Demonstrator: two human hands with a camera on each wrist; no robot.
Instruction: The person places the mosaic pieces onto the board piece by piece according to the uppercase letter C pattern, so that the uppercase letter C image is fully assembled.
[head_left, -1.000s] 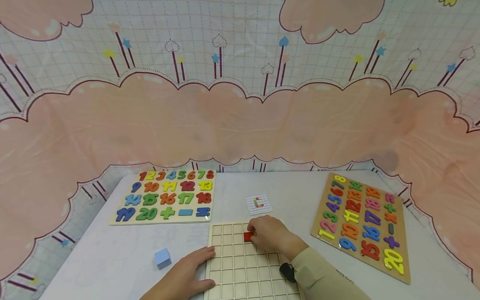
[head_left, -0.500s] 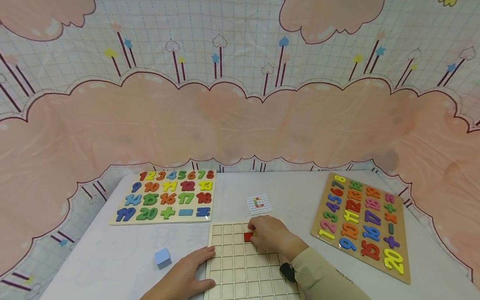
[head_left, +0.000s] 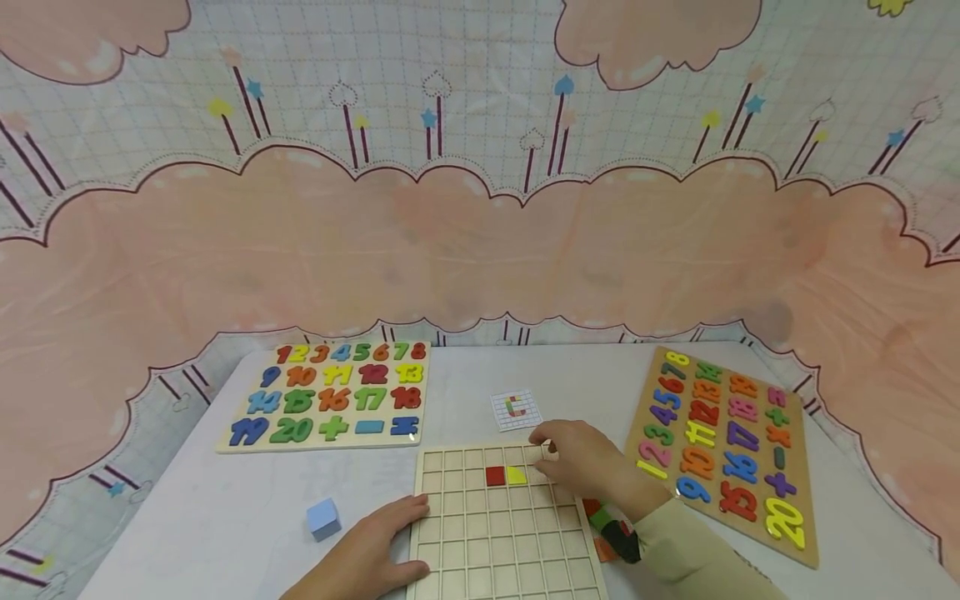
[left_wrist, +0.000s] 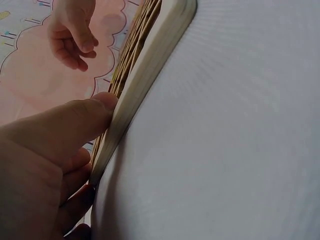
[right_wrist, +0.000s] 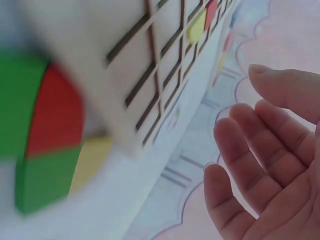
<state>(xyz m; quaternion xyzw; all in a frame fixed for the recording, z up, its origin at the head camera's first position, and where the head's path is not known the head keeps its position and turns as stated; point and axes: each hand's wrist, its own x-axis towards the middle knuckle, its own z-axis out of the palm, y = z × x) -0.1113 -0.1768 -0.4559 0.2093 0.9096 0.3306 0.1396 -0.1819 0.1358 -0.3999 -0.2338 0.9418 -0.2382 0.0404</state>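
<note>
Withdrawn rightward, the right hand hung relaxed and empty while the yellow piece lay beside the red tile on the grid board, which the left hand, spread along its edge, did well to steady.

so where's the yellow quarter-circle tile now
In the head view, the yellow quarter-circle tile lies on the wooden grid board, second row from the far edge, between the red square tile and the right hand.

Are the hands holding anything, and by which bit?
Nothing is gripped: the right hand is empty; the left hand just touches the grid board at its left edge.
</note>
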